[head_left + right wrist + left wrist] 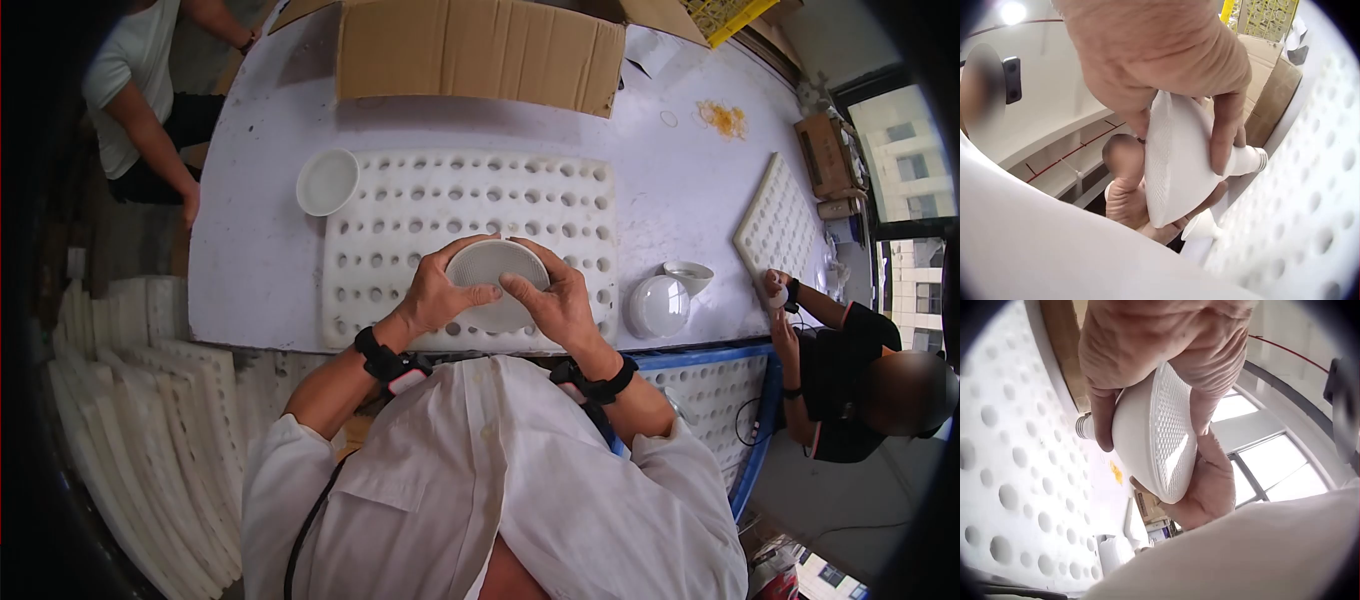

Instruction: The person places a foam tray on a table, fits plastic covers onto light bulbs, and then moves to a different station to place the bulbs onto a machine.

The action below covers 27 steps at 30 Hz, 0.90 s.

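Reflector bulb (495,265), one, is held over the foam board (395,195) toward its six o'clock, left hand (440,292) and right hand (562,302) with fingers clamped round its body, thumbs over the face, probably because its wide rim needs support from both sides. Three more sit likely for easy reach: one face-up bulb (328,182) at the board's ten o'clock, a domed bulb (660,306) and a tilted bulb (690,270) past three.

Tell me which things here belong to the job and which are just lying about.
Likely the job:
held bulb
holed foam board below
loose bulb at its far left corner
two bulbs to its right

Probably just lying about:
cardboard box
yellow crate
orange heap
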Available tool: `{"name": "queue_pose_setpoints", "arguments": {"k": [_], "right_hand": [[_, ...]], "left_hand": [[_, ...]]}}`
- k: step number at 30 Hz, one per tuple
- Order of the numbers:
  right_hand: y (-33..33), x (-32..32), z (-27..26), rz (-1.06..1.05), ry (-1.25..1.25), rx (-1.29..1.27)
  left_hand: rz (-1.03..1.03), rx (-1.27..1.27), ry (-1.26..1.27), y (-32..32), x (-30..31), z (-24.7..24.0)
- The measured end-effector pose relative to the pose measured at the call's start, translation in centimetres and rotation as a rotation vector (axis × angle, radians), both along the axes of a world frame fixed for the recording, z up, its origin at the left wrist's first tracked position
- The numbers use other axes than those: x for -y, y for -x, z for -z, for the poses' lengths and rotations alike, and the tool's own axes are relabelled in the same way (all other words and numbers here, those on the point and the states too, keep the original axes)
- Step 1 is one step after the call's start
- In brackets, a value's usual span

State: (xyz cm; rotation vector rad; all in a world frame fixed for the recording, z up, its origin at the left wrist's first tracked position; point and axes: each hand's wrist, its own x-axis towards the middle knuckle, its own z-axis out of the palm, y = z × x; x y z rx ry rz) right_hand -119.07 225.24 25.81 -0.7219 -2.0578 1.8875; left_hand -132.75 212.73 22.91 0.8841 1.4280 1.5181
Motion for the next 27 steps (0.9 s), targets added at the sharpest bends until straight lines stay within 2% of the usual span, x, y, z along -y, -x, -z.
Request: {"name": "queue_pose_setpoints", "arguments": {"k": [2, 4, 5, 7, 10, 11, 13, 14, 15, 16, 18, 20, 21, 22, 23, 27], "right_hand": [[0.2, -0.2, -0.8, -0.02, 0.05, 0.03], [0.0, -0.4, -1.1, -0.043, 0.101, 0.063], [-0.2, -0.3, -1.2, -0.061, 0.157, -0.014], [-0.4, -0.6, -1.1, -0.081, 0.211, -0.099], [-0.8, -1.4, -1.3, -0.263, -0.438, -0.072], [-0.6, -1.4, -1.7, -0.262, -0.44, -0.076], [-0.5, -1.3, -2.2, -0.332, -0.803, 0.159], [-0.4, -1.1, -2.0, -0.328, -0.804, 0.159], [-0.2, -0.8, -1.4, -0.279, -0.654, 0.162], [-0.2, -0.7, -0.7, -0.231, -0.502, 0.164], [-0.1, -1.0, 1.0, -0.225, -0.518, 0.098], [0.1, -1.1, 1.3, -0.228, -0.536, 0.03], [0.1, -1.0, 0.8, -0.262, -0.395, 0.073], [0.1, -0.9, 0.6, -0.295, -0.253, 0.116], [0.2, -0.7, 0.6, -0.303, -0.253, 0.116], [0.8, -0.1, 1.0, -0.349, -0.336, 0.013]], "left_hand": [[0.016, 0.088, 0.027, 0.2, -0.1, 0.5], [-0.042, 0.622, -0.01, -0.2, 0.0, 1.2], [-0.04, 0.615, -0.01, 0.0, 0.0, 1.6], [-0.002, 0.821, -0.057, 0.2, 0.0, 2.2], [0.006, 0.905, -0.056, 0.0, 0.2, 2.6], [0.016, 0.966, -0.057, 0.0, 0.2, 2.6], [-0.009, 1.002, -0.046, -0.2, 0.1, 2.5], [-0.032, 1.039, -0.035, -0.2, 0.0, 2.4], [-0.03, 1.038, -0.035, -0.3, -0.2, 2.8], [-0.051, 0.97, 0.015, -0.3, -0.4, 3.5], [-0.077, 0.902, 0.067, -0.3, -0.6, 3.3], [-0.16, 0.229, 0.173, -0.2, -0.9, 1.2], [-0.168, 0.231, 0.173, 0.2, -0.9, 0.8], [-0.06, -0.017, 0.079, 0.8, -0.8, 0.5], [0.049, -0.267, -0.015, 1.3, -0.8, 0.3], [0.109, -0.2, -0.119, 1.1, -1.5, -0.8]]}}
